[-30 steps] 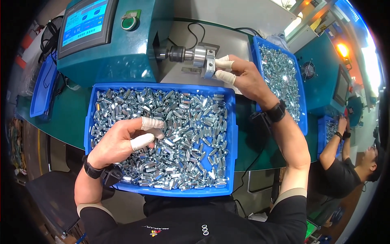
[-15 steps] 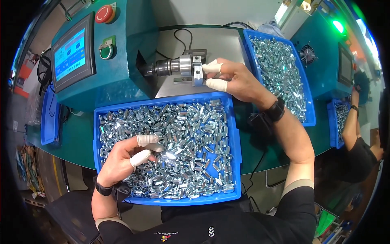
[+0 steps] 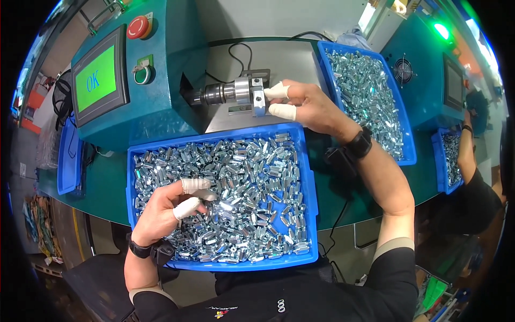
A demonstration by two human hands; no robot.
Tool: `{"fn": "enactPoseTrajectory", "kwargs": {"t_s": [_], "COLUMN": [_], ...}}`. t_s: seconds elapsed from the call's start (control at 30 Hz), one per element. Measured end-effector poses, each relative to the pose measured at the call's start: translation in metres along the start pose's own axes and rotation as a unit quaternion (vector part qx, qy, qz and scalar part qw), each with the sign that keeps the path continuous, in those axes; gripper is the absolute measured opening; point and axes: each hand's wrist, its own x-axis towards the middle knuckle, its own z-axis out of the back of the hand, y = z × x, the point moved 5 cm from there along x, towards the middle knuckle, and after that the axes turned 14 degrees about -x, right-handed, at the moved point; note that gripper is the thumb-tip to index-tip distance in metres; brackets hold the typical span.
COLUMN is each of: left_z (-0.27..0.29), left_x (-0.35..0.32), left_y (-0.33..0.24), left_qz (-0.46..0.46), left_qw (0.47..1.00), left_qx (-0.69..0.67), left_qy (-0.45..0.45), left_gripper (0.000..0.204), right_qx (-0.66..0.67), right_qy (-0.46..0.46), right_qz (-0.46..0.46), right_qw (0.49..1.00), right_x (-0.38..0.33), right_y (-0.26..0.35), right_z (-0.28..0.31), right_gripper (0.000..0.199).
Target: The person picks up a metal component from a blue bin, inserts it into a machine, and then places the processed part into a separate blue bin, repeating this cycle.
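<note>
My right hand (image 3: 311, 107), with white finger cots on thumb and forefinger, is closed at the front of a metal clamp block (image 3: 258, 97). The block sits on the end of a steel spindle (image 3: 214, 93) that comes out of a teal machine (image 3: 155, 102). Whatever lies between those fingertips is hidden. My left hand (image 3: 163, 212), also in white finger cots, rests over a blue bin (image 3: 220, 265) full of shiny hexagonal metal sleeves (image 3: 241, 188). Its fingers are curled together among the sleeves, and what they pinch cannot be made out.
The machine carries a screen (image 3: 96, 79) lit green, a red stop button (image 3: 139, 27) and a key switch (image 3: 142, 74). Another blue bin (image 3: 410, 153) of sleeves stands at the right. Beyond it are a second teal machine (image 3: 429, 80) and another person's arm (image 3: 468, 150).
The machine's screen has turned from a blue display to plain green. The whole view has shifted slightly. Both hands keep their places at the block and over the bin.
</note>
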Motion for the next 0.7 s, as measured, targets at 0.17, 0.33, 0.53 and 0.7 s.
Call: {"fn": "enactPoseTrajectory", "kwargs": {"t_s": [0.17,0.33,0.53,0.7], "left_z": [-0.001,0.000,0.000,-0.004], "left_x": [0.000,-0.005,-0.004,-0.002], "left_y": [-0.003,-0.007,-0.003,-0.006], "left_qz": [-0.014,-0.015,-0.021,-0.035], "left_qw": [1.000,1.000,1.000,0.999], "left_qx": [-0.004,-0.002,0.013,0.029], "left_qy": [-0.003,0.005,0.006,-0.006], "left_gripper": [0.037,0.038,0.037,0.035], "right_qx": [0.137,0.098,-0.301,-0.429], "right_qy": [-0.030,-0.093,-0.125,-0.098], "right_qz": [-0.065,-0.196,-0.145,-0.144], "right_qw": [0.988,0.971,0.934,0.886], "right_x": [-0.001,-0.003,0.020,0.029], "right_y": [-0.010,-0.019,0.015,0.021], "right_z": [-0.003,0.013,0.021,0.021], "right_gripper": [0.039,0.042,0.055,0.058]}}
